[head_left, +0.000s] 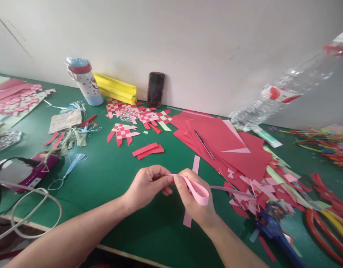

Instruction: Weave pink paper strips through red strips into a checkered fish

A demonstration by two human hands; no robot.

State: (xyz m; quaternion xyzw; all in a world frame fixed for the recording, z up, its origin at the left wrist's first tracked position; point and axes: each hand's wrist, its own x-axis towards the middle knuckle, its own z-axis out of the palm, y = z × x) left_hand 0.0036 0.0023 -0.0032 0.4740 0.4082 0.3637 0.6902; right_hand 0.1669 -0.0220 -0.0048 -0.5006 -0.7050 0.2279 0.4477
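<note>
A pink paper strip [202, 197] is bent into a loop, its ends pinched together between my two hands. My left hand [149, 184] grips the end with thumb and forefinger. My right hand [195, 193] pinches the strip right beside it, and the loop bulges back over that hand. Under my right hand another pink strip [196, 163] lies on the green table [115, 216]; its middle is hidden. Beyond my hands lie a few red strips [148, 150] and woven red-and-pink paper pieces [122, 133].
Red paper sheets [216, 136], a pen [204, 144] and paper scraps lie to the right, with a blue-handled tool [274, 227] and red-handled scissors [319, 230] nearer. A clear bottle [288, 85] leans there. At the back stand a phone [156, 89] and a flask [86, 82]. Tassels [73, 163] and cables [48, 193] lie left.
</note>
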